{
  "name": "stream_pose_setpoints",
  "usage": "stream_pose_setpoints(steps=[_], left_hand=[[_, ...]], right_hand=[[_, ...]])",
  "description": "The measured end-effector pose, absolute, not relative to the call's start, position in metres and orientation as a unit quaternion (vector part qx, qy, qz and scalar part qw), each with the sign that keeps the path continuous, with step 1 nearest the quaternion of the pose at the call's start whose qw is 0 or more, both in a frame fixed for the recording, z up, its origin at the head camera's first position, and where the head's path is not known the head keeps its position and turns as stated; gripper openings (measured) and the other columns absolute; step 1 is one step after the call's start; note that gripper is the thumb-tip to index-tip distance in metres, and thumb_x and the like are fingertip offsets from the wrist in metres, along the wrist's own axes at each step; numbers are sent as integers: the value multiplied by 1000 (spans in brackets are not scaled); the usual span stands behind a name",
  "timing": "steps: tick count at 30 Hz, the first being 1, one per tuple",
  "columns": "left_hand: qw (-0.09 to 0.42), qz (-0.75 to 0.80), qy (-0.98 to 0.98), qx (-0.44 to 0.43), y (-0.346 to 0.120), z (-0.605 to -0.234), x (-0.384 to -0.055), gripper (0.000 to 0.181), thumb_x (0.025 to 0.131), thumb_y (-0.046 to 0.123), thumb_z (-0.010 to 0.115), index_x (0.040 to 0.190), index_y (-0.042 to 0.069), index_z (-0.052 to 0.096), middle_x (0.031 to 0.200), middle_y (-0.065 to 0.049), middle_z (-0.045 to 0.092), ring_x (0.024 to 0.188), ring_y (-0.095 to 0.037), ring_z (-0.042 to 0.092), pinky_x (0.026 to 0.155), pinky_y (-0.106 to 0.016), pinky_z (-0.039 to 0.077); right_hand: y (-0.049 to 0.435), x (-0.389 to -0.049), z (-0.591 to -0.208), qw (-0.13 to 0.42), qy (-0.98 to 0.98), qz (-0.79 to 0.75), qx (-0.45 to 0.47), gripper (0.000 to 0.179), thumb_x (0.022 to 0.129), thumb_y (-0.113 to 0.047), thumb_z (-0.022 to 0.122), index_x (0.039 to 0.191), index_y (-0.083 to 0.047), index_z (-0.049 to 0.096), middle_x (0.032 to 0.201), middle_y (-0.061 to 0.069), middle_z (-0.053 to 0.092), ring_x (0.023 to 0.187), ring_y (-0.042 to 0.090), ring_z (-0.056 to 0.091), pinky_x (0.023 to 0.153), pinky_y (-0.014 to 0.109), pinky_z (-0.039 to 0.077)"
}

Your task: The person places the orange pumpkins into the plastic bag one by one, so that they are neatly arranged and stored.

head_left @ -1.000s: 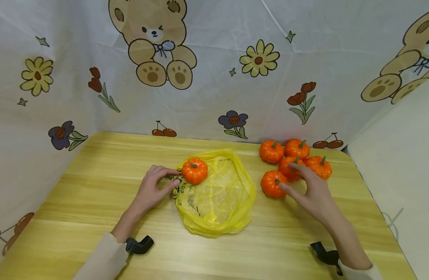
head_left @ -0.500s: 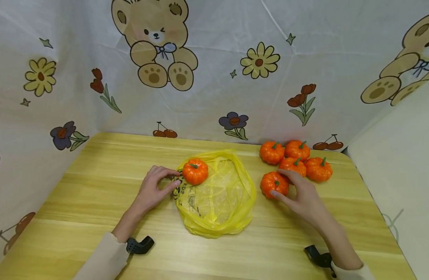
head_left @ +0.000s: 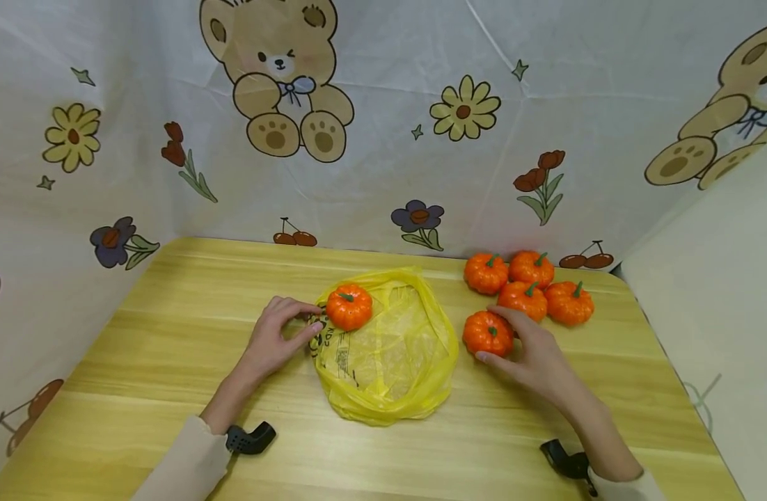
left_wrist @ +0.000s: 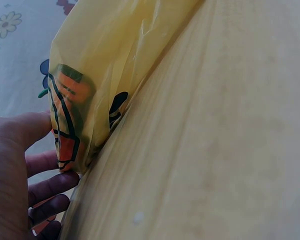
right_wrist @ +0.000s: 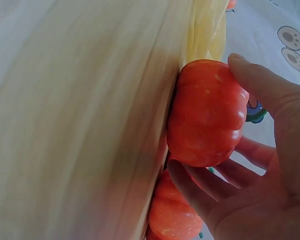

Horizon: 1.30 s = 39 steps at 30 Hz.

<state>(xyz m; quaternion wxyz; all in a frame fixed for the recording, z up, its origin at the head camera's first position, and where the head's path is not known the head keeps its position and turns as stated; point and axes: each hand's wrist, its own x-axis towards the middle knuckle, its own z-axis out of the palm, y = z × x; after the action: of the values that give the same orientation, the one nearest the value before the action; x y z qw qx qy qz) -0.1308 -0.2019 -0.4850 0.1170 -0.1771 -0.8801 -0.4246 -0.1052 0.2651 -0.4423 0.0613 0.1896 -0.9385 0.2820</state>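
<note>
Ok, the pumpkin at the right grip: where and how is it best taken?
Likely across its rounded sides, thumb near and fingers far, coming from the near right, as the right grip does. The pumpkin has a bag to its left and a second pumpkin behind right, so near right looks freest. Its small stem offers little hold.

Right grip [right_wrist: 275, 195] (bare hand) has red-orange pumpkin [right_wrist: 207, 115] between thumb and fingers, close by the surface [right_wrist: 80, 115]; can't tell if touching. Second pumpkin [right_wrist: 172, 212] just below in frame, yellow bag [right_wrist: 207, 35] past the top, printed cloth [right_wrist: 260, 35] behind.
</note>
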Motion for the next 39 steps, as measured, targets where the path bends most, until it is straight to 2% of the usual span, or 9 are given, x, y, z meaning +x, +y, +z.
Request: stream_pose_setpoints(steps=[6,21,30,39], left_hand=[[116,-425,-880,-176,-201,-485,-131,24,94,26,81,117,17,79,112,2,75,106,-17,54,93,-40,40],[117,-421,-883,-173,-201,-486,-130,24,94,26,81,117,18,79,111,3,75,106,-17,55,92,-39,41],[116,-424,-882,-170,-202,-486,-130,24,94,26,81,116,19,79,111,3,75,105,-16,54,91,-38,40],[123,-419,-882,-176,-200,-485,-131,24,94,25,81,116,17,79,110,2,75,104,-17,55,90,-37,40]], right_hand=[[266,-106,-443,60,-938,283,190,76,88,-35,88,149,-8,53,144,15,61,124,38,64,99,59,54],[259,-107,-433,108,-934,285,189,75,86,-33,89,148,-8,55,137,9,66,118,29,66,95,53,53],[245,-113,-419,97,-929,307,184,76,87,-37,88,150,-11,53,142,9,64,127,33,62,104,58,49],[228,-119,-410,89,-925,314,196,79,87,-39,88,152,-10,52,146,8,61,125,28,63,100,53,55]])
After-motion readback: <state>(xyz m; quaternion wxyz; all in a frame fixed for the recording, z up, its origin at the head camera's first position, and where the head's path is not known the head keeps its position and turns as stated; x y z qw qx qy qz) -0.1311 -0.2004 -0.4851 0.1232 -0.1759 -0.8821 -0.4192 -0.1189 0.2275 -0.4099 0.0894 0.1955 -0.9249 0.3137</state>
